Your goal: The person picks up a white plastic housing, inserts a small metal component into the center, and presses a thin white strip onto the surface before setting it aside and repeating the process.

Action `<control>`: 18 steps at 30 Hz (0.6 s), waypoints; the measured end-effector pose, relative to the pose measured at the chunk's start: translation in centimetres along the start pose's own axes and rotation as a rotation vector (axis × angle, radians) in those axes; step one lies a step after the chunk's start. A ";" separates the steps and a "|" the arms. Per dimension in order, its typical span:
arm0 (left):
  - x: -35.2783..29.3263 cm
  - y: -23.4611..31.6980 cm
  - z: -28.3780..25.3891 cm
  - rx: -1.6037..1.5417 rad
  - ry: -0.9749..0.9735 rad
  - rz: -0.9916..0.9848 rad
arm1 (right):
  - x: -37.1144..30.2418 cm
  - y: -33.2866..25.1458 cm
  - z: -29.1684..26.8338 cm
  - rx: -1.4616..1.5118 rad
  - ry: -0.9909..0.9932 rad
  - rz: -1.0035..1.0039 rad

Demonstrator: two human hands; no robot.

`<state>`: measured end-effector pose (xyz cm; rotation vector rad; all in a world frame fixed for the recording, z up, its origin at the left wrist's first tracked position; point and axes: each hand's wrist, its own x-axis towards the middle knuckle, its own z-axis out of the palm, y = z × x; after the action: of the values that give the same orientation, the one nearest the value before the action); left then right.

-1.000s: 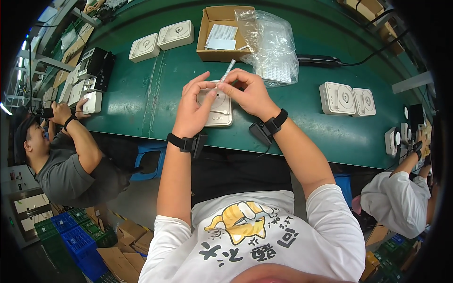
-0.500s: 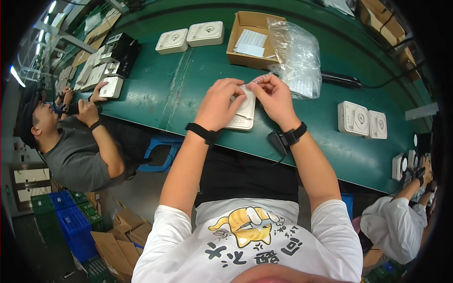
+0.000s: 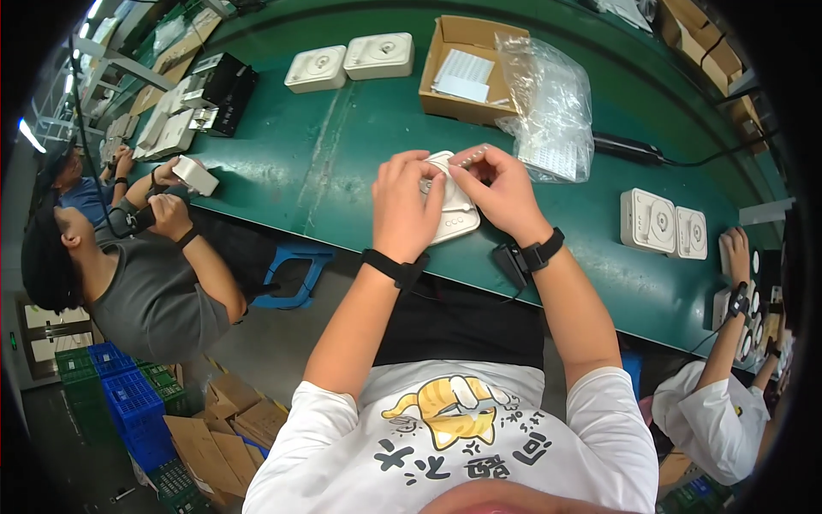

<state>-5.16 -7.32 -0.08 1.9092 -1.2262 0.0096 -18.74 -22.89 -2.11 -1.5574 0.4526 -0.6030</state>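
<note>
Green counter [image 3: 287, 158], its near edge running aslant just below the work. White turntable-shaped device [image 3: 458, 224] rests close to that edge, under both hands, button row toward the person. Green surface extends to its left, two similar white devices [image 3: 379, 56] sitting well apart toward the far left; another pair of white devices [image 3: 648, 221] is well apart on the right. Far side tighter: cardboard box [image 3: 465, 109], then clear plastic bag [image 3: 552, 107] just beyond the right hand [image 3: 503, 195], black corded tool [image 3: 629, 148] alongside. Right grip: thumb and forefinger together, clamped on a pale dotted strip [image 3: 470, 157] near the device's far right corner. Left hand [image 3: 405, 204]: fingers curled over the device, thumb near forefinger; whether that grip closes on anything, cannot tell.
</note>
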 end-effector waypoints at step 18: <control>1.7 -1.3 -1.9 -0.335 -0.240 -0.206 | -0.4 -1.8 0.4 -0.144 0.016 -0.034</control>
<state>-2.54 -7.15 1.07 1.7634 -1.0979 -0.5149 -18.89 -22.16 -0.33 -1.7014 0.4915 -0.6208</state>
